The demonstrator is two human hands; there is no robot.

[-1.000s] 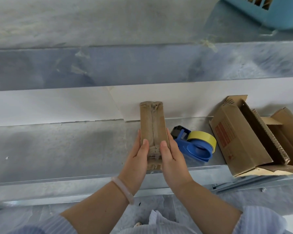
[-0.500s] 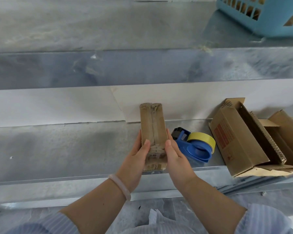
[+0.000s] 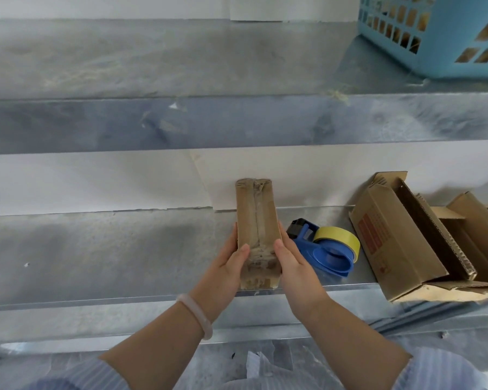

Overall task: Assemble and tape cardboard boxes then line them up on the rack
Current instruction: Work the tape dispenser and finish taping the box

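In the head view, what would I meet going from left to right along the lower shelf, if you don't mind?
left hand → taped box → right hand → blue tape dispenser → open cardboard box, leaning at the right.

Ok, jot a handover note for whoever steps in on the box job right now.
Left hand and right hand each grip the taped box by its sides, thumbs on top; it sits on the rack shelf.
Tape dispenser lies on the shelf just right of it.
Done: this box's top seam is taped.
Left: release it in line, then tape the open boxes at the right, flaps not yet closed.
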